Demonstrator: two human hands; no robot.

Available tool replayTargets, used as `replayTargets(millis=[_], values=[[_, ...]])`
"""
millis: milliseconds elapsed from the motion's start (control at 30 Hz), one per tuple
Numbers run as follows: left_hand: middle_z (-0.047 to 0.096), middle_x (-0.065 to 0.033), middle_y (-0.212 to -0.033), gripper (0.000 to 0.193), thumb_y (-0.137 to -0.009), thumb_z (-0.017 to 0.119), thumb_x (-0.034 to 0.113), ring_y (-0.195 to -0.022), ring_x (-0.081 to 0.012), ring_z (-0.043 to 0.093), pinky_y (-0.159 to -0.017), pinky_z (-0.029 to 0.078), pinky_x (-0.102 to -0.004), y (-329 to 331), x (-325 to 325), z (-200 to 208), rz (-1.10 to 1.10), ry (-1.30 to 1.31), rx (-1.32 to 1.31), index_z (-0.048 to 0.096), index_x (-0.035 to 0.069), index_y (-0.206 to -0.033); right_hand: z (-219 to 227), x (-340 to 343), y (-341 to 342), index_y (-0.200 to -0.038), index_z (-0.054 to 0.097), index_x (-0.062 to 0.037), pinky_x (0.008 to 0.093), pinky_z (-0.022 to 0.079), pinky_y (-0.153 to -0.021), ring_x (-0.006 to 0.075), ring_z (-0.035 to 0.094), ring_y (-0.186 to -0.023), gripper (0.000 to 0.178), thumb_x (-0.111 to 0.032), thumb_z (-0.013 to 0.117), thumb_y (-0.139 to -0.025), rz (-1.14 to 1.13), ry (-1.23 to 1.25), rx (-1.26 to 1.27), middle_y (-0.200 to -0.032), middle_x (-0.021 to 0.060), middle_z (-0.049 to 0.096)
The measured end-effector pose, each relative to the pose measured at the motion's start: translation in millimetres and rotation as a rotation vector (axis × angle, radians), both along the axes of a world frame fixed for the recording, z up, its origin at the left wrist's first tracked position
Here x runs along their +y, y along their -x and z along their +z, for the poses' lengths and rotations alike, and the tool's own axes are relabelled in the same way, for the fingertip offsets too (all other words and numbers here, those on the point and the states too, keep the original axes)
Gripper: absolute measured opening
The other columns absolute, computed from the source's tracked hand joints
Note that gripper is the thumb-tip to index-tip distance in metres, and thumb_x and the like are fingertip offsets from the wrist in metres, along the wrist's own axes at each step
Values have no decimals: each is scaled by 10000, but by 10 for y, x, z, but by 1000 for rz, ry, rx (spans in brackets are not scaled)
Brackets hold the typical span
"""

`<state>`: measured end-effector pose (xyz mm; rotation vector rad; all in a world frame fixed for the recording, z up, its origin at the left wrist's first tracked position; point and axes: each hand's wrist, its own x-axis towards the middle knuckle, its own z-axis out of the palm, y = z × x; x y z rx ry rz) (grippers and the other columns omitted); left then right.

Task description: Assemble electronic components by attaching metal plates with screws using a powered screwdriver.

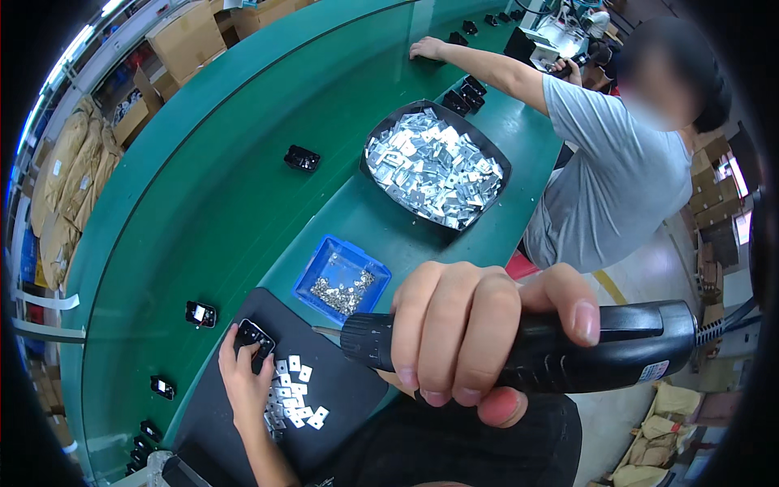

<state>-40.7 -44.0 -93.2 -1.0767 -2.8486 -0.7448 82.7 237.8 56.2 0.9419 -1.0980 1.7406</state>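
Shows a small black housing point(256, 338) near the left edge of a black mat point(349, 375), at the near left of the green desk point(329, 221). Lies left of the bit tip of the electric screwdriver point(600, 347), well apart from it, with long axis slanting from far left to near right. Has the left hand point(241, 380) much nearer, reaching in from the near side with forearm angled up to the left, fingers and thumb closed on the housing's sides. Seen on the right: fingers of the right hand point(462, 337) wrapped round the screwdriver's body, raised close to the camera, bit pointing left and cord trailing right. Scattered loosely just right of the housing and nearer: silvery plates point(294, 395). Set just beyond the mat: a blue tray point(309, 282) with small screws point(345, 290). Placed farther right: a big black bin point(403, 210) heaped with metal pieces point(438, 166). Spaced along the green belt point(243, 211) at left: more black housings point(303, 158). Stretched toward the belt at far right: a co-worker's arm point(503, 73) in a grey sleeve.
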Motion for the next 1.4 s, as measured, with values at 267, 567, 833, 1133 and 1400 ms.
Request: replayTargets(millis=[267, 567, 833, 1133, 1400], values=[[332, -229, -1454, 589, -716, 723, 75, -1303, -410, 348, -1076, 295, -475, -181, -183, 213, 75, -31, 57, 518, 30, -1266, 7, -151, -76, -1349, 361, -231, 324, 546, -609, 174, 626, -617, 592, -56, 655, -866, -45, -85, 31, -769, 49, 608], [426, -217, -1405, 494, -811, 629, 67, -1299, -400, 388, -1082, 302, -462, -599, -943, -232, 218, 137, -4, 508, -38, -1278, 21, -145, -36, -1385, 337, -215, 314, 555, -606, 156, 624, -617, 614, -71, 651, -877, -87, -137, 133, -761, 39, 602], [635, -155, -1089, 252, -710, 694, -11, -1068, -348, 569, -931, 442, -414, -594, -905, -123, 425, -165, -79, 603, 11, -944, 6, -312, 188, -1332, 425, -118, 255, 536, -569, 116, 608, -597, 534, -112, 674, -859, -118, 7, 200, -720, 2, 575], [667, -107, -849, 127, -741, 726, -1, -756, -208, 651, -704, 508, -290, -480, -709, -82, 466, -397, -109, 655, -14, -846, -19, -323, 198, -1101, 593, -129, 188, 507, -523, 57, 578, -512, 389, -134, 741, -742, -133, 226, 159, -668, -49, 594], [684, -97, -841, 119, -787, 707, 13, -742, -163, 651, -697, 510, -267, -16, -89, 130, 262, -453, -170, 671, -11, -898, -25, -262, 249, -1133, 589, -124, 212, 528, -520, 89, 600, -527, 434, -100, 781, -744, -143, 239, 108, -672, -23, 611]])
